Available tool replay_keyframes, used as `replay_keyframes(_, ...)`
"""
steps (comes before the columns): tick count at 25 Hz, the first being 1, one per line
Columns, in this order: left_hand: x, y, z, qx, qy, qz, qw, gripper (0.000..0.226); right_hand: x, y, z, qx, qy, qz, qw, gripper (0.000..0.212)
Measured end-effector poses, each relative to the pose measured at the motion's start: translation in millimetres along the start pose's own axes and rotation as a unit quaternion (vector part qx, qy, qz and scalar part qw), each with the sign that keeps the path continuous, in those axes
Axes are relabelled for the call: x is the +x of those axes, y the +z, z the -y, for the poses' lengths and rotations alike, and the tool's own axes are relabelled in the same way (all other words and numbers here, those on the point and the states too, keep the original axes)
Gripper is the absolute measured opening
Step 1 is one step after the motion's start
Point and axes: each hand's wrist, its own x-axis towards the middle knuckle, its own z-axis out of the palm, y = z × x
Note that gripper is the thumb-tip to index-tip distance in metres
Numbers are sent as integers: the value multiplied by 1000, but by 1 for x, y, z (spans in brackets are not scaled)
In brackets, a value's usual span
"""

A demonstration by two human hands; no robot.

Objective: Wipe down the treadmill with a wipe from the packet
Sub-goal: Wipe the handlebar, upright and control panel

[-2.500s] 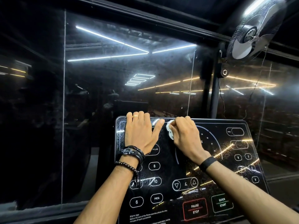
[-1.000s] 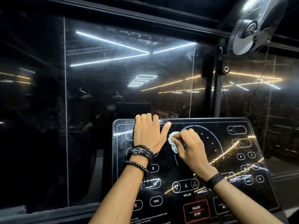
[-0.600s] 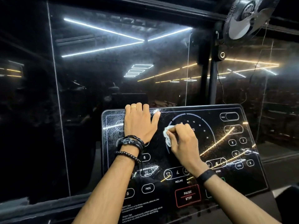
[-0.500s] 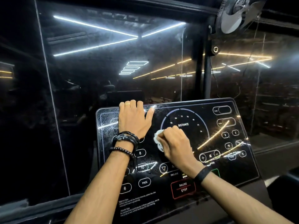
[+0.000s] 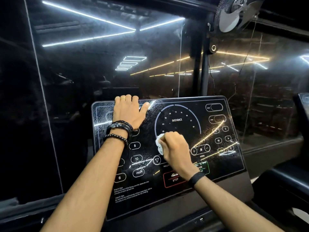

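The treadmill's glossy black console panel (image 5: pixel 217 164) slopes up in front of me, with white button outlines and a DISTANCE dial. A crumpled white wipe (image 5: pixel 159 143) is pressed against the panel just below the dial's left end. My right hand (image 5: pixel 175 151) grips the wipe with curled fingers. My left hand (image 5: pixel 128 111) lies flat on the panel's upper left, its fingertips hooked over the top edge. The packet is not in view.
A dark glass wall (image 5: pixel 100 72) with reflected light strips stands right behind the console. A wall fan (image 5: pixel 237 12) hangs at the upper right on a black post (image 5: pixel 204 72). Another machine's edge (image 5: pixel 302 111) shows at the far right.
My right hand has dragged the wipe down the panel from near its top edge to below the dial. The left hand has kept its place at the top left.
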Motion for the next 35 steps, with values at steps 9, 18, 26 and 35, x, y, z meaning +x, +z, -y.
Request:
replay_keyframes(9, 1, 1, -3, -1, -21, -9, 1000, 60, -6, -6, -15, -4, -62, 7, 998, 23)
replay_keyframes(18, 20, -3, -42, 46, -21, 48, 998, 77, 15, -16, -54, 34, -56, -17, 998, 19)
replay_keyframes(26, 22, 14, -54, 56, -24, 15, 998, 96, 30, -13, -81, 62, -91, -40, 993, 17)
replay_keyframes(35, 23, 14, -55, 55, -28, 5, 998, 79, 43, -1, -64, 72, -124, -19, 990, 17)
